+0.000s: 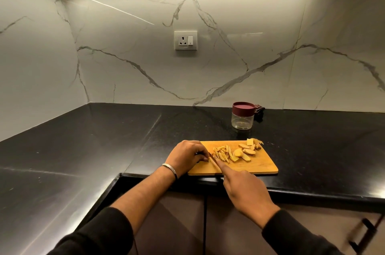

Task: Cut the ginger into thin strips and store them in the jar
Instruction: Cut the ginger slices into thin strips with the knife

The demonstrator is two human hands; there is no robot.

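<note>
A wooden cutting board (258, 166) lies at the front edge of the black counter. On it are a pile of thin ginger strips (221, 153) and, to their right, several ginger slices (246, 150). My left hand (186, 156) rests with curled fingers at the board's left end, holding down a small piece of ginger that is mostly hidden. My right hand (242, 188) grips a knife (213, 159), forefinger stretched along its back, the blade down beside my left fingertips. A clear jar (242, 118) with a maroon lid on stands behind the board.
A small dark object (260, 109) lies behind the jar by the marble wall. A wall socket (185, 40) sits above the counter. The counter (104, 140) turns a corner to the left. Cabinet doors with a handle (363, 234) are below.
</note>
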